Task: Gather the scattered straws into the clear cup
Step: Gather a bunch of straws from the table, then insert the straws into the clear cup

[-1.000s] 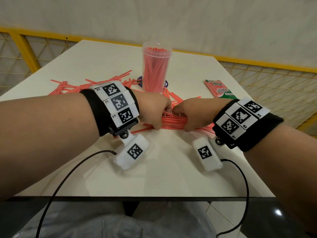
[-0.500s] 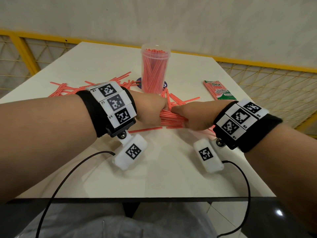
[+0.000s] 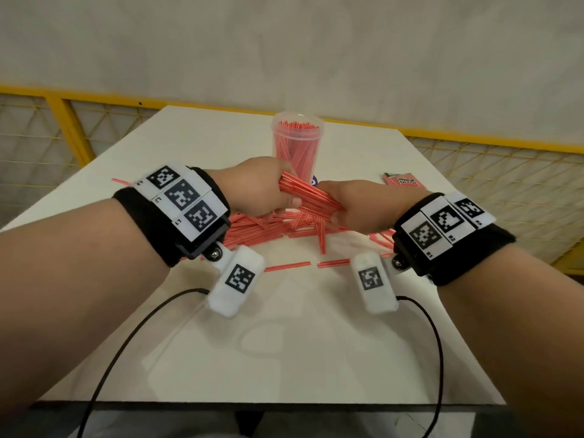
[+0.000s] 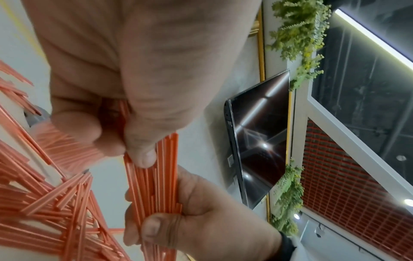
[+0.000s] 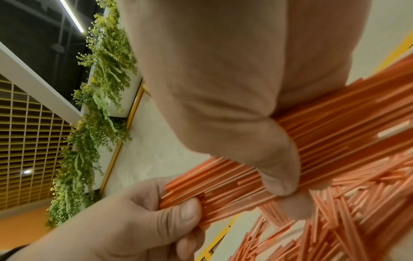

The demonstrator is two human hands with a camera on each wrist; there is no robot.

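Clear cup [image 3: 297,147] already packed with straws, standing just beyond the fingers. Plenty left: loose straws [image 3: 278,227] piled on table [image 3: 284,343] under both hands. Left hand [image 3: 252,188] and right hand [image 3: 354,205] both clench 1 bundle [image 3: 308,195], lifted, long axis running hand to hand, left end tilted higher.

white table [image 3: 284,358] | green-red packet [image 3: 401,179] far right | yellow railing [image 3: 68,124] | wall screen [image 4: 257,141]

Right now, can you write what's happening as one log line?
left hand: grips straw bundle | right hand: grips same bundle | bundle: lifted above table pile | clear cup: partly filled
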